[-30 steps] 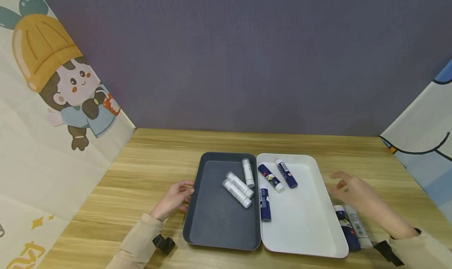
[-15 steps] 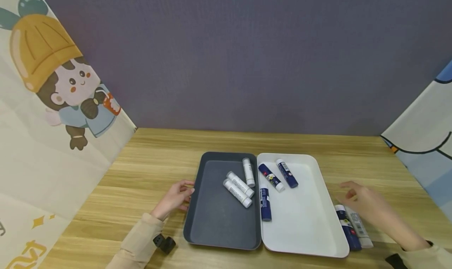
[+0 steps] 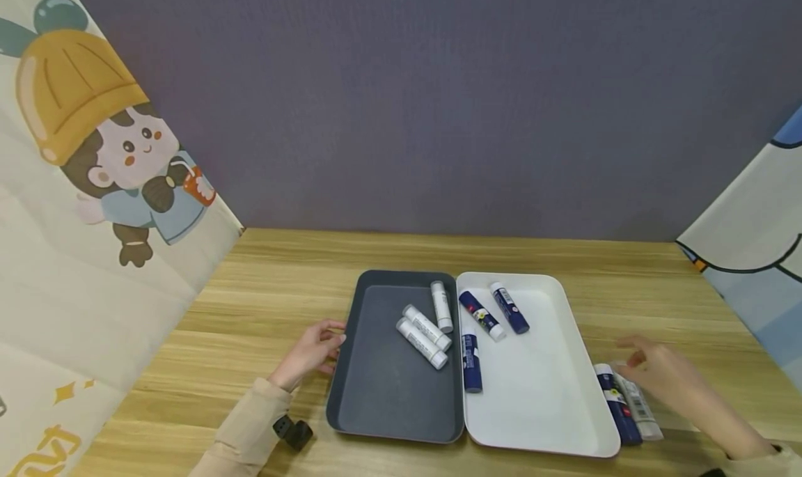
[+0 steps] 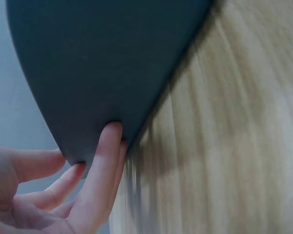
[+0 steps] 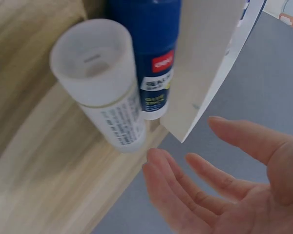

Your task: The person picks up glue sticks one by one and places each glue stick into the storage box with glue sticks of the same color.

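Observation:
My left hand [image 3: 311, 354] touches the left side of a dark grey tray [image 3: 388, 400]; in the left wrist view its extended fingertips press the tray's outer wall. Three white glue sticks [image 3: 421, 343] lie in that tray. Beside it, the white tray [image 3: 541, 400] has three blue glue sticks [image 3: 471, 360] along its left and upper parts. My right hand [image 3: 673, 383] hovers over a white glue stick [image 3: 640, 406] lying against a blue glue stick [image 3: 619, 409], right of the white tray. In the right wrist view, the right hand's fingers are spread, holding nothing, near the white stick's end.
Both trays stand edge to edge on a wooden table [image 3: 282, 268]. A dark grey panel [image 3: 451, 115] rises behind, with printed cartoon sheets [image 3: 56, 268] at the sides.
My right hand has moved right and slightly down, from beside the white tray's edge to over the white glue stick. The left hand and the trays have stayed put.

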A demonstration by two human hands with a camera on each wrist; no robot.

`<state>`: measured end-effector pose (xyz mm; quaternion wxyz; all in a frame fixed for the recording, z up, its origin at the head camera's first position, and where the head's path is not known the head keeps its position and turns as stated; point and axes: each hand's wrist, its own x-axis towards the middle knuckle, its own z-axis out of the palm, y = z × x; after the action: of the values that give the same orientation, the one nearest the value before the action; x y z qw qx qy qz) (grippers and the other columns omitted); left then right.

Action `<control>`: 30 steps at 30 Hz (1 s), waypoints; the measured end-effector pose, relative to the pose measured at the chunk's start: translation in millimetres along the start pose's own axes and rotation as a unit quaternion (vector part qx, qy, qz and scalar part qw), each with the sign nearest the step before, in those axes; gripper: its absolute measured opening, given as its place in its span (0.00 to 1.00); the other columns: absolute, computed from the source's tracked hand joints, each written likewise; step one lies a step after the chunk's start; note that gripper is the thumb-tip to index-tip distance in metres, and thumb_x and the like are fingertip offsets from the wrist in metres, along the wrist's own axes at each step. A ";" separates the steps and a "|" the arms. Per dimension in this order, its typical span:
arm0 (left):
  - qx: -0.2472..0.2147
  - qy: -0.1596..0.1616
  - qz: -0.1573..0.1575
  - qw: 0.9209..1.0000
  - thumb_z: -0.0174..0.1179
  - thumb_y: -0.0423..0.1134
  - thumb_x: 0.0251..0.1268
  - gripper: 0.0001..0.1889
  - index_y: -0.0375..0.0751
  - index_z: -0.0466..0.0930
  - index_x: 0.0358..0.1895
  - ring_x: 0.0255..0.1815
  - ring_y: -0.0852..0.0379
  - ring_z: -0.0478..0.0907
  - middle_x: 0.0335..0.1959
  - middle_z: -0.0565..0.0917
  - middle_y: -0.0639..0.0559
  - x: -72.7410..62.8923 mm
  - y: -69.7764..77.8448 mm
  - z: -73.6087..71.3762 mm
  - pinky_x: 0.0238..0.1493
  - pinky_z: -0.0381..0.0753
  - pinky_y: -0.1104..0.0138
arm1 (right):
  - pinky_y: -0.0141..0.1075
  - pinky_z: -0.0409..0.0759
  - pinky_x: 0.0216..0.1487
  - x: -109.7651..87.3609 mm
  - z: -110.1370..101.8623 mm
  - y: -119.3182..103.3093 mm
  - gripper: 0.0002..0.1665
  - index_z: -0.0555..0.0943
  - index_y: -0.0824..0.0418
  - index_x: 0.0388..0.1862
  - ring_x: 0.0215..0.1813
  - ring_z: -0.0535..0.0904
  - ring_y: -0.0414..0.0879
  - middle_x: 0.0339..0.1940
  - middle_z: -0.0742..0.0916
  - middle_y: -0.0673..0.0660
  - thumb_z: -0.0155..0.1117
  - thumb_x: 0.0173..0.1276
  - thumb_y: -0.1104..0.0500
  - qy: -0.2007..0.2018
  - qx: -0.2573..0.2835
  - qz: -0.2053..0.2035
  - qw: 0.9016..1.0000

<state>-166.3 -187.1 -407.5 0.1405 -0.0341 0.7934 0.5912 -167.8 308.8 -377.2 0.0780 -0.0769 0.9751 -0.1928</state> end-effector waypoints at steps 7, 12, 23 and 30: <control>-0.008 0.000 -0.003 1.000 0.45 0.32 0.66 0.18 0.26 0.62 0.56 0.24 0.55 0.75 0.36 0.74 0.37 1.0 -0.7 0.1 0.21 0.77 0.62 | 0.40 0.70 0.24 -1.3 5.8 7.6 0.28 0.69 0.77 0.48 0.28 0.74 0.48 0.28 0.81 0.60 0.62 0.55 0.58 -0.013 -0.004 0.014 1.000; -0.009 0.001 0.000 1.000 0.46 0.32 0.65 0.18 0.25 0.63 0.55 0.24 0.55 0.75 0.36 0.74 0.37 1.7 -1.7 0.6 0.21 0.78 0.62 | 0.41 0.70 0.24 -1.0 10.2 13.4 0.27 0.69 0.76 0.47 0.28 0.75 0.49 0.27 0.81 0.59 0.63 0.54 0.58 -0.023 -0.003 0.022 1.000; -0.005 -0.004 0.004 1.000 0.45 0.32 0.66 0.18 0.25 0.62 0.56 0.24 0.55 0.75 0.37 0.74 0.36 1.3 -0.5 1.0 0.21 0.78 0.62 | 0.46 0.72 0.29 1.6 17.2 20.6 0.29 0.68 0.77 0.48 0.31 0.76 0.52 0.29 0.81 0.62 0.63 0.54 0.57 -0.048 0.010 0.053 0.997; -0.004 0.002 -0.002 1.000 0.45 0.32 0.66 0.18 0.26 0.63 0.56 0.23 0.55 0.75 0.36 0.75 0.37 1.9 -0.3 1.8 0.20 0.77 0.63 | 0.43 0.72 0.28 2.9 22.0 23.5 0.30 0.67 0.78 0.48 0.31 0.75 0.49 0.28 0.80 0.61 0.63 0.53 0.59 -0.060 0.012 0.066 0.996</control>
<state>-167.7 -185.3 -408.8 0.1402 -0.0376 0.7915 0.5936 -169.5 321.7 -406.8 0.1499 -0.0232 0.9691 -0.1944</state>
